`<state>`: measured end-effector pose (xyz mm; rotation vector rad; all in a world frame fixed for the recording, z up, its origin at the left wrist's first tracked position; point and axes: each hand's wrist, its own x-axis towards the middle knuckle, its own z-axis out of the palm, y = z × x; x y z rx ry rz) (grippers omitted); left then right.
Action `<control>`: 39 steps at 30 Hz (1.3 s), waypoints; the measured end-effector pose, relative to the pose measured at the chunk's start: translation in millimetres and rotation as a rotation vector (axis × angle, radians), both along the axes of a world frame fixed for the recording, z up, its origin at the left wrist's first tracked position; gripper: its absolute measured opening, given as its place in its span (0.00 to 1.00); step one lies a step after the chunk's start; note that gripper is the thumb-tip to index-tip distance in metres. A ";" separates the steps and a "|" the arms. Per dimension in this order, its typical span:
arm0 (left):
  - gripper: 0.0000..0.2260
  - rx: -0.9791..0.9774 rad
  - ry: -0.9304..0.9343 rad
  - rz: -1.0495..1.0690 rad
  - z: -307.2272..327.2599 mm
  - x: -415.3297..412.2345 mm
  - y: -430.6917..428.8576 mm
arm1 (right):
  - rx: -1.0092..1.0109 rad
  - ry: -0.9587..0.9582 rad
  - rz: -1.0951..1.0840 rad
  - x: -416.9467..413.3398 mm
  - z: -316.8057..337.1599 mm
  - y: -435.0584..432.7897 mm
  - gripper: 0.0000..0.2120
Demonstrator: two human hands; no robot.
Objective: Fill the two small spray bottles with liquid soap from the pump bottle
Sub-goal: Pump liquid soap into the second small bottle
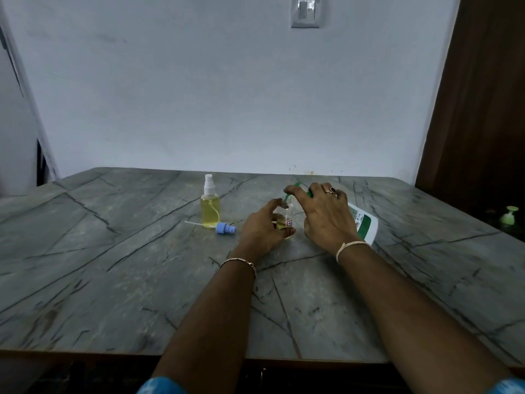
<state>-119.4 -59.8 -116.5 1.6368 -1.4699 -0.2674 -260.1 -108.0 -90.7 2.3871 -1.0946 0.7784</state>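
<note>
Filling 2nd spray bottle [285, 216]
My L hand [262, 228] grips it upright, R hand [324, 214] grips tilted pump bottle [365, 223]; I'd keep green spout [287, 197] on neck, pump slow

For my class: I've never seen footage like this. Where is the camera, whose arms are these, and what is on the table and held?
No machine: a camera on a person's head looks down at their own bare hands. The left hand holds a small bottle upright on the table. The right hand tilts the pump bottle, its green spout at the small bottle's mouth. Further left stands a filled spray bottle, with a blue spray head lying beside it.
</note>
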 end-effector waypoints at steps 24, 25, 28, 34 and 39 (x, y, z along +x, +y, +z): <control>0.31 -0.005 -0.121 0.048 4.3 -7.0 6.9 | -0.003 -0.010 -0.012 2.6 1.9 5.7 0.31; 0.30 -0.010 -0.118 0.045 4.1 -6.6 6.8 | -0.002 -0.010 -0.011 2.4 2.1 6.0 0.31; 0.28 -0.009 -0.087 0.037 2.9 -5.2 5.7 | 0.010 -0.007 0.001 0.5 2.3 6.3 0.31; 0.25 -0.002 -0.078 0.032 3.0 -4.6 4.8 | -0.007 0.000 -0.011 -2.3 0.1 3.3 0.33; 0.26 -0.006 -0.080 0.029 3.9 -5.1 6.3 | -0.008 -0.011 -0.018 4.0 1.8 4.7 0.32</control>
